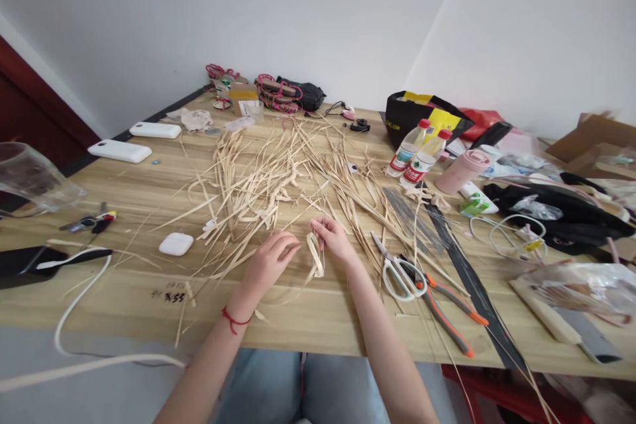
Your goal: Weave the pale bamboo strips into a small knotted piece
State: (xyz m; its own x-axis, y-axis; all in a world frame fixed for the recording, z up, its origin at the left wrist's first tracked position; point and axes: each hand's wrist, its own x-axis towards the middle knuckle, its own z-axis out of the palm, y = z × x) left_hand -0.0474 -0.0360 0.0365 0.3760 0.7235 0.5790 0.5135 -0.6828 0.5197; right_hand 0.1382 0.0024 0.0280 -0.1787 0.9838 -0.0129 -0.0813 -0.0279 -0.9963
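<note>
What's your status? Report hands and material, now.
Right hand pinching a looped straw strip. Left hand beside it, fingers curled, grip unclear. Loose straw pile behind; scissors to the right.

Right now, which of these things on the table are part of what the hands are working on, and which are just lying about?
In hand:
left hand, beside the strip
right hand, pinching a folded straw strip
pile of loose straw strips

Lying about:
scissors
orange-handled pliers
two water bottles
white earbud case
two power banks
pink cup

White walls (298, 6) — wooden table (124, 291) (cluttered)
</note>
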